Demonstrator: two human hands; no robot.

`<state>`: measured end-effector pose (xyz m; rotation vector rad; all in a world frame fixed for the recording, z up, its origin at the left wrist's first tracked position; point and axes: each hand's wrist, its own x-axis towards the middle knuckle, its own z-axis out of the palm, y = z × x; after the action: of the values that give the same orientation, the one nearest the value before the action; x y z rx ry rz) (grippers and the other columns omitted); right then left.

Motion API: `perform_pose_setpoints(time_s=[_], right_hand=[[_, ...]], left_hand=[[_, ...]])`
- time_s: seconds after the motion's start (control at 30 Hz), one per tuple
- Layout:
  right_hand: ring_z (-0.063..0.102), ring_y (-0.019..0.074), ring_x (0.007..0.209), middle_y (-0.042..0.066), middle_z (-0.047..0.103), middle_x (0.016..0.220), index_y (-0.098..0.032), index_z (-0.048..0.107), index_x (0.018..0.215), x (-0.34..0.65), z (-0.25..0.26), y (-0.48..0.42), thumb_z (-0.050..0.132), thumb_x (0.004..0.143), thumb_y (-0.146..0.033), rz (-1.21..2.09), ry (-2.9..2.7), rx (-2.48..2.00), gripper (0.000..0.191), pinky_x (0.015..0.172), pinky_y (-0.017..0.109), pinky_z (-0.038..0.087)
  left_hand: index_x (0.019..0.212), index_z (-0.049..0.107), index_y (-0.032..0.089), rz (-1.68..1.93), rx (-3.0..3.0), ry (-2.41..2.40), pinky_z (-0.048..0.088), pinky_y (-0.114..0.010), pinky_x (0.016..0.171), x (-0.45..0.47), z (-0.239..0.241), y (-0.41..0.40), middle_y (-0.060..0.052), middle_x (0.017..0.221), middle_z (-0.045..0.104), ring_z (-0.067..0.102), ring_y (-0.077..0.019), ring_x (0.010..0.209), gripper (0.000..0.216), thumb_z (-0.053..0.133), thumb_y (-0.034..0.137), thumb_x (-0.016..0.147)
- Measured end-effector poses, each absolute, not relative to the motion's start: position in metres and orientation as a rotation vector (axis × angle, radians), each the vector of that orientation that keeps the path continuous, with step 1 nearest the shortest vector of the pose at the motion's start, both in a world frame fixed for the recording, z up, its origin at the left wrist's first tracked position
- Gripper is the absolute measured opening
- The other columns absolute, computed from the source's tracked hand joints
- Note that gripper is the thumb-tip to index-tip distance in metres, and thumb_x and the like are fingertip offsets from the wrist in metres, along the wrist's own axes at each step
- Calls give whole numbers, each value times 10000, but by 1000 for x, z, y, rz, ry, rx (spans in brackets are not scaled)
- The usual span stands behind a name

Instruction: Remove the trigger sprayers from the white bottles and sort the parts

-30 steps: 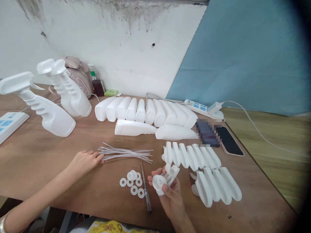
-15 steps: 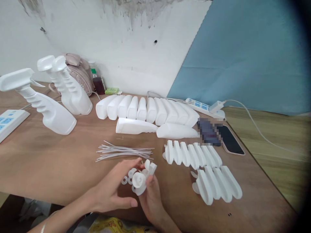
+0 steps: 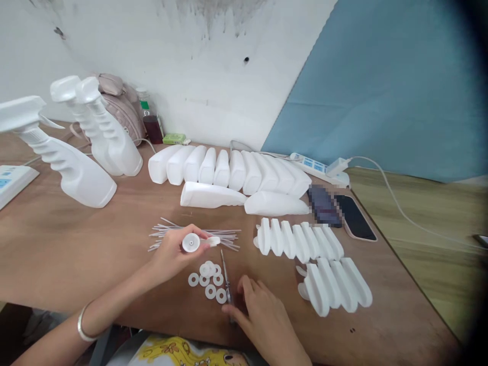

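My left hand (image 3: pixel 171 254) is closed on a white trigger spray head (image 3: pixel 191 243), its round collar opening turned toward me. Under that hand lies a loose bundle of thin white plastic tubes (image 3: pixel 229 238). A small heap of flat white ring washers (image 3: pixel 210 291) rests on the table just below. Beside the washers lies a thin screwdriver (image 3: pixel 225 274), its shaft pointing away from me. My right hand (image 3: pixel 263 315) is at the screwdriver's handle end, thumb over it and fingers apart; I see no grip closed on it.
White empty-looking bottles (image 3: pixel 236 170) lie in a row at the back. Two rows of white trigger-sprayer covers (image 3: pixel 305 241) are at right, near two phones (image 3: pixel 356 216). Assembled spray bottles (image 3: pixel 82 173) stand at left. A power strip (image 3: pixel 320 168) sits by the back edge.
My left hand has moved up and away with the spray head. My right hand has let go of it and dropped toward the screwdriver, which was hidden before.
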<state>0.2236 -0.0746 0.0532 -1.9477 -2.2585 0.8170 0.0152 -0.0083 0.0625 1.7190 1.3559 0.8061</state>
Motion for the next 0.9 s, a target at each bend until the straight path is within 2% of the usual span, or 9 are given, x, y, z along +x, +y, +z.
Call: perform_pose_setpoints(time_s=[0.1,0.2,0.27,0.37,0.43,0.57,0.7,0.8,0.9], right_hand=[[593,266,753,88,630,814,-174,544,722,224,51,-81,638,694,-305,738,-2409,-2018,164,598,336,444],[609,234,725,63,636,787,-182,546,726,224,47,-80,550,745,-211,680,-2407,-2031,34,592,312,445],[613,219,693,44,632,740,-190,537,719,230,45,-79,503,764,-191,679,-2344,-2042,56,573,301,443],[608,195,639,25,618,682,-199,519,717,249,46,-77,477,794,-256,702,-2153,-2000,104,544,281,449],[619,180,668,28,632,721,-202,526,772,262,50,-77,486,803,-302,755,-1957,-1894,112,576,268,479],[633,197,888,77,652,968,-201,531,893,269,61,-78,545,794,-286,867,-1458,-1568,132,730,295,533],[653,225,866,89,675,937,-194,509,912,243,74,-76,522,819,-203,815,-1145,-1227,94,643,332,576],[666,212,821,74,690,881,-190,502,928,219,78,-73,494,838,-177,720,-1100,-1062,90,583,301,584],[662,202,842,76,682,934,-196,482,964,204,71,-70,468,853,-167,722,-1154,-969,115,588,291,589]], left_hand=[[841,594,170,730,1916,1308,408,-208,576,19,53,6,-7,752,662,545,-113,599,211,533,360,776],[789,591,167,607,2039,1278,378,-200,516,28,38,11,11,615,615,515,-107,526,196,526,351,772],[757,581,165,570,2104,1234,377,-201,515,34,30,11,6,603,606,522,-113,526,180,535,339,762],[746,559,167,589,2150,1167,398,-207,549,39,25,10,-8,636,620,555,-126,567,147,528,309,765],[735,539,167,612,2162,1150,401,-212,546,40,24,11,-9,623,614,553,-129,558,135,520,296,769],[716,515,167,688,2198,1098,410,-222,540,43,19,12,-17,615,603,547,-135,550,115,509,271,765],[754,527,164,792,2227,1034,421,-229,558,46,11,11,-29,662,615,558,-138,579,75,497,233,758],[775,536,165,817,2221,1017,428,-233,580,46,6,10,-30,683,622,566,-138,603,71,499,222,755],[768,534,169,825,2166,1046,427,-230,583,44,5,10,-21,679,626,566,-133,601,63,506,225,755]])
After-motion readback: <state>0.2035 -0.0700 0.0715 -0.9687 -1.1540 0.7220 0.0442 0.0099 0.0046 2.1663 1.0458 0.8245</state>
